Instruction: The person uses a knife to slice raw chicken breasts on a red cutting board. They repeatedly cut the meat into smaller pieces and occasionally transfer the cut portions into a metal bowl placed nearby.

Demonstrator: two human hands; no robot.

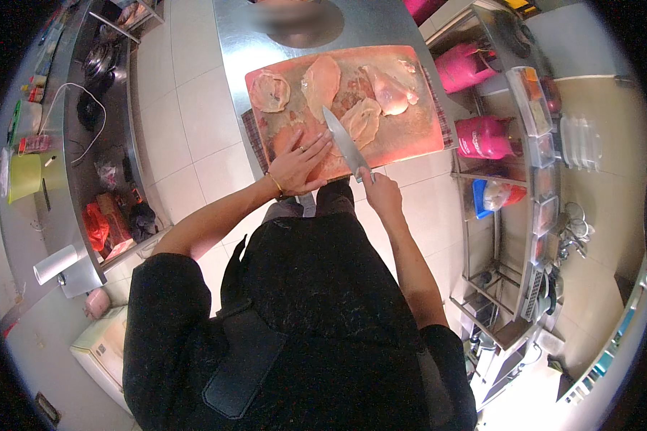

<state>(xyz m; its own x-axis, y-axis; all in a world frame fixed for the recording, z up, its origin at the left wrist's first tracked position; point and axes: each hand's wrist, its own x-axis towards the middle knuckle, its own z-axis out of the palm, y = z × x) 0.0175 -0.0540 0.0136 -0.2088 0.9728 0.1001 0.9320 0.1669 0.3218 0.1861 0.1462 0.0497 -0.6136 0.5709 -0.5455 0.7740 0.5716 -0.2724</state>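
Note:
My right hand grips a chef's knife by its handle, the wide steel blade pointing up and to the left over the cutting board. Flat near the board's front left edge lies my left hand, fingers spread, a ring on one finger and a bangle at the wrist. Any meat beneath its palm is hidden. Beside the blade is a thin, flattened piece of raw chicken. Further back are another flat slice, a rounded flat piece at left and a thicker raw chicken piece at right.
A checked cloth lies under the board on the stainless steel table. At the far side stands a round metal bowl or pan, partly blurred. Pink gas cylinders and a metal rack are to the right, a steel counter to the left.

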